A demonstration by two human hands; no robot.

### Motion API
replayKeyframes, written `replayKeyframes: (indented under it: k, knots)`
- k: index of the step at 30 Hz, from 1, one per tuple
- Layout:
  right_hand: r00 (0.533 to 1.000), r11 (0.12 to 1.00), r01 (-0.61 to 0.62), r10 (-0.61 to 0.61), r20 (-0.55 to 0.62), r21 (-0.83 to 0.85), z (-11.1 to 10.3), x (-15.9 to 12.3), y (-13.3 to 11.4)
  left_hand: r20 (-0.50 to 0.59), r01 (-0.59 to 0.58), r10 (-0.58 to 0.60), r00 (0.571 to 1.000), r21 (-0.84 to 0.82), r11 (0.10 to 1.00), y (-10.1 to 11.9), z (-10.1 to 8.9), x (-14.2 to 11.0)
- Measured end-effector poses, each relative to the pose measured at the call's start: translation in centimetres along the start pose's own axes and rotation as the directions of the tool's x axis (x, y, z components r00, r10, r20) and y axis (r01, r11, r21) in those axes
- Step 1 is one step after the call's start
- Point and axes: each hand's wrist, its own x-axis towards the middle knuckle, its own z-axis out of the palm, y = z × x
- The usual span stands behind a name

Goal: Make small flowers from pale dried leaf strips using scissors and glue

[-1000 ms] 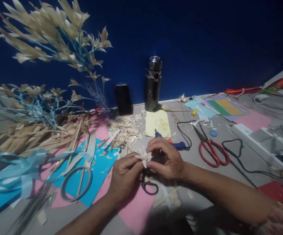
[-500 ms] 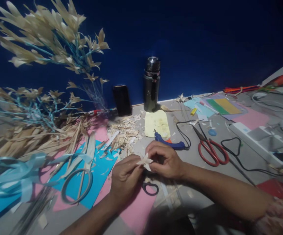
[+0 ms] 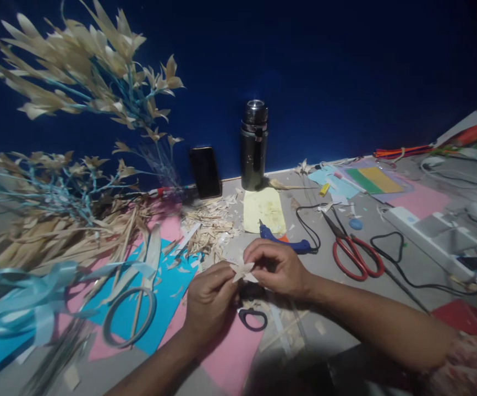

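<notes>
A small cream flower [image 3: 242,271] with pointed petals is held up between my two hands. My left hand [image 3: 212,294] pinches it from the left, thumb and fingers closed on a petal. From the right, my right hand [image 3: 278,268] grips another petal between thumb and fingertips. Just below lies a pair of small black-handled scissors [image 3: 253,319], its blades hidden beneath the hands. Beyond my right hand rests a blue hot glue gun [image 3: 285,241], its nozzle toward the yellow paper [image 3: 265,211].
Red-handled scissors [image 3: 357,257], a cable and a white power strip [image 3: 432,242] lie right. A flask [image 3: 255,146] and phone [image 3: 206,172] stand by the wall. Left are husk strips [image 3: 36,236], a tape roll [image 3: 129,317], blue ribbon [image 3: 11,297] and a flower arrangement [image 3: 98,71].
The flower has turned and its petals now look spread wider toward the camera. Both hands stay nearly in place, with a small shift of the right fingers. The view has moved slightly.
</notes>
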Motion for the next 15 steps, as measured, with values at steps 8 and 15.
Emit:
replayKeyframes:
  k: [8,15]
  knots:
    - [0.996,0.996,-0.083,0.083,0.021,0.026,-0.09,-0.06,-0.01,0.035,0.091,-0.088,0.995,-0.077,0.993,-0.34,0.05,-0.09]
    - [0.997,0.999,-0.039,0.038,0.065,0.017,-0.35,0.13,0.01,0.105,0.124,-0.113,0.988,-0.108,0.986,-0.42,-0.15,0.06]
